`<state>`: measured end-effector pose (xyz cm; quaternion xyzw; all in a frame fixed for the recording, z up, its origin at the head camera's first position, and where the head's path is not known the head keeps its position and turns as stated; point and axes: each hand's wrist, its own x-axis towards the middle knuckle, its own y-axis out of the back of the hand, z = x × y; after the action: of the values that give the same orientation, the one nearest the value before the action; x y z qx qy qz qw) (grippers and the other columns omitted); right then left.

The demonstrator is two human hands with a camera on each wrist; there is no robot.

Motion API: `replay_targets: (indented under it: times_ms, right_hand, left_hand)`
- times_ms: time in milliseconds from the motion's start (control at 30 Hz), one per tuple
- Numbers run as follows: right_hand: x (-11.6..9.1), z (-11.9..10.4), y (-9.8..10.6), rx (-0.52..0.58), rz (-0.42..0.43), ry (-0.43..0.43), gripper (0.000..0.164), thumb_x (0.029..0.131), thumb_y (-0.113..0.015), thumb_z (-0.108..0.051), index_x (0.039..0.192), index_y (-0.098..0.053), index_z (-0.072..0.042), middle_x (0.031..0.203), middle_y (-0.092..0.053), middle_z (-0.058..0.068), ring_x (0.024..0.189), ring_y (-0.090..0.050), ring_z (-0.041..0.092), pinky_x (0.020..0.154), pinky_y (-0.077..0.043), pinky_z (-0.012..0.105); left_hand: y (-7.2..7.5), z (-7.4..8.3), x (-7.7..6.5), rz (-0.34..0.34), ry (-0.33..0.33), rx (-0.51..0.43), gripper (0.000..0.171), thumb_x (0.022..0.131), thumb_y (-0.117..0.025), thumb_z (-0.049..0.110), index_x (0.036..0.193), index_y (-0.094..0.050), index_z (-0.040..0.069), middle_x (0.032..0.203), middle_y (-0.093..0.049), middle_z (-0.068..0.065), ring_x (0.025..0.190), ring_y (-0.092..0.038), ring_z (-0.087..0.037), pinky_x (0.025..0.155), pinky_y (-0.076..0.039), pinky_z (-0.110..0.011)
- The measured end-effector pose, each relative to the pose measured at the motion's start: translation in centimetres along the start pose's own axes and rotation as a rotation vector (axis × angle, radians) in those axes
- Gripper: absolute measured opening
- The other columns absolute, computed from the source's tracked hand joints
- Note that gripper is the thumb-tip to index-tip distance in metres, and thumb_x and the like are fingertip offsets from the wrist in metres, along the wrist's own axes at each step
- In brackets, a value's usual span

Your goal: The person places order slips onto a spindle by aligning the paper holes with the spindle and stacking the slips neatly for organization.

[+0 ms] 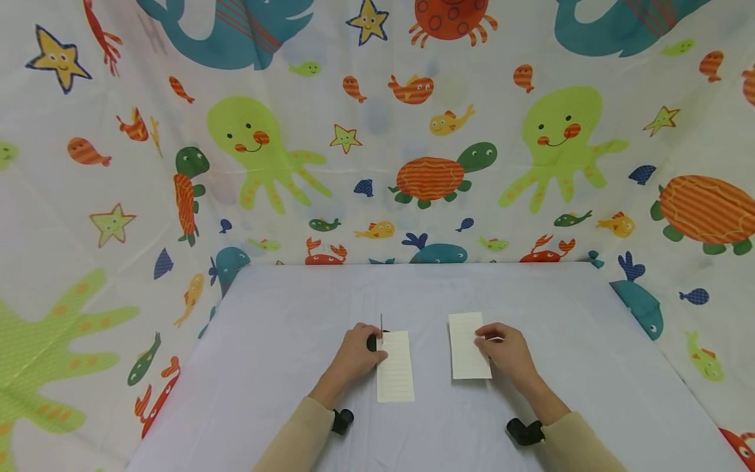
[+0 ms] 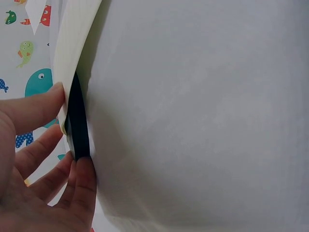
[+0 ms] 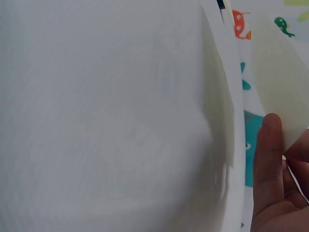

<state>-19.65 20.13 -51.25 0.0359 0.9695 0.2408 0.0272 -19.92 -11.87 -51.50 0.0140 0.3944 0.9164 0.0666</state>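
Note:
In the head view my left hand (image 1: 356,352) pinches a cream lined paper (image 1: 396,372) by its upper left edge. A dark curved band (image 2: 78,123) lies against the back of that paper in the left wrist view, with my fingertips touching its lower end. Its kind is not clear, as paper and fingers cover part of it. A thin dark strip (image 1: 381,322) sticks up at the paper's top edge. To the right, my right hand (image 1: 508,351) pinches a cream paper sheet (image 1: 466,349) by its right edge, thumb and fingers on either side.
A white cloth-covered table (image 1: 295,308) lies under both hands. Behind and beside it hangs a curtain (image 1: 366,177) printed with sea animals. Black wrist cameras (image 1: 525,432) are strapped near both sleeves.

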Motion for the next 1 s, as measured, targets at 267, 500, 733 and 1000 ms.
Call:
replay_targets:
  times_ms: [267, 500, 733, 1000]
  right_hand:
    - [-0.2, -0.5, -1.5, 0.02, -0.011, 0.009, 0.018, 0.092, -0.072, -0.006, 0.108, -0.071, 0.0, 0.107, -0.065, 0.014, 0.093, -0.062, 0.024, 0.071, -0.051, 0.024]
    - [-0.4, -1.0, -2.6, 0.055, -0.021, 0.005, 0.016, 0.091, -0.073, -0.006, 0.107, -0.072, -0.001, 0.106, -0.065, 0.012, 0.092, -0.062, 0.022, 0.071, -0.051, 0.025]
    - [-0.9, -2.2, -3.4, 0.144, -0.031, 0.016, 0.016, 0.09, -0.073, -0.003, 0.105, -0.072, 0.0, 0.104, -0.065, 0.013, 0.09, -0.061, 0.021, 0.071, -0.051, 0.024]
    - [-1.2, -3.0, -4.3, 0.179, -0.033, 0.019, 0.015, 0.089, -0.075, -0.003, 0.104, -0.072, -0.001, 0.104, -0.065, 0.013, 0.09, -0.061, 0.021, 0.069, -0.052, 0.025]
  left_hand:
    - [-0.2, -0.1, 0.1, 0.004, 0.007, 0.013, 0.031, 0.086, -0.08, 0.014, 0.113, -0.067, 0.005, 0.127, -0.058, -0.017, 0.119, -0.053, -0.036, 0.101, -0.045, -0.053]
    - [-0.2, -0.1, 0.2, 0.007, 0.001, 0.007, 0.031, 0.086, -0.079, 0.015, 0.113, -0.067, 0.004, 0.127, -0.058, -0.018, 0.12, -0.053, -0.037, 0.102, -0.044, -0.053]
    - [-0.2, -0.2, 0.1, 0.012, -0.006, 0.005, 0.031, 0.086, -0.079, 0.014, 0.114, -0.067, 0.004, 0.127, -0.057, -0.018, 0.12, -0.052, -0.037, 0.102, -0.045, -0.053]
    - [-0.2, -0.1, -0.1, 0.003, 0.001, 0.006, 0.031, 0.088, -0.077, 0.016, 0.115, -0.067, 0.004, 0.127, -0.055, -0.017, 0.121, -0.05, -0.036, 0.101, -0.045, -0.052]
